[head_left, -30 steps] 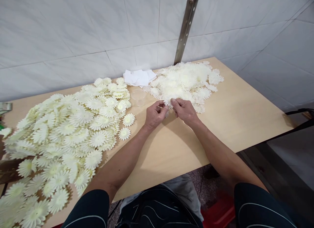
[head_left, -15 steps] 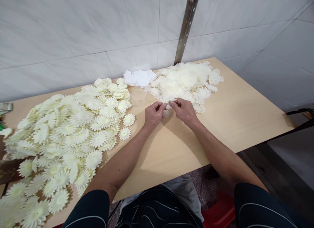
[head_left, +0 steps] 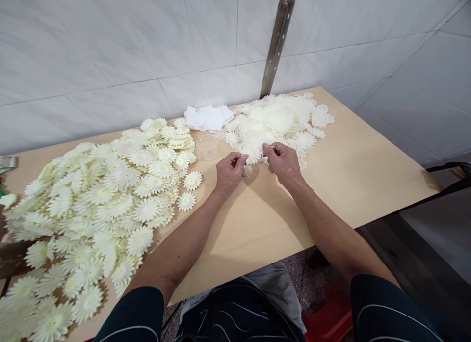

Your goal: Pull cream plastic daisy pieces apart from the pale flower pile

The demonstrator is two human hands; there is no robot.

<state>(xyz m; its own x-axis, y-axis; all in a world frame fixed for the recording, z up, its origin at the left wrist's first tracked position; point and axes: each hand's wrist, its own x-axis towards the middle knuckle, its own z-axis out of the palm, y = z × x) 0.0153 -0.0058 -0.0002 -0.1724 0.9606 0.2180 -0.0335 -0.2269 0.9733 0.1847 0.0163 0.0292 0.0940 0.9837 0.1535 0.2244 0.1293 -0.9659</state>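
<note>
My left hand (head_left: 231, 174) is closed in a pinch, thumb against bent fingers, over the middle of the table. Whatever lies between its fingertips is too small to make out. Just right of it, my right hand (head_left: 283, 163) also pinches, at the near edge of a heap of white flower-shaped pieces (head_left: 275, 118). A whitish bit shows by its fingertips, but I cannot tell what it is. A single pale flower piece (head_left: 248, 171) shows beside my left fingertips. On the left spreads a larger pile of cream layered flowers (head_left: 121, 175).
Behind my hands are a clear round plastic dish (head_left: 206, 144) and crumpled white paper (head_left: 208, 118). A perforated metal upright (head_left: 277, 47) stands against the tiled wall (head_left: 121, 38). Below the table (head_left: 360, 180) edge is a red stool (head_left: 327, 315).
My right hand has moved right and slightly away from my left, so a gap has opened between their fingertips. The left hand has hardly moved.
</note>
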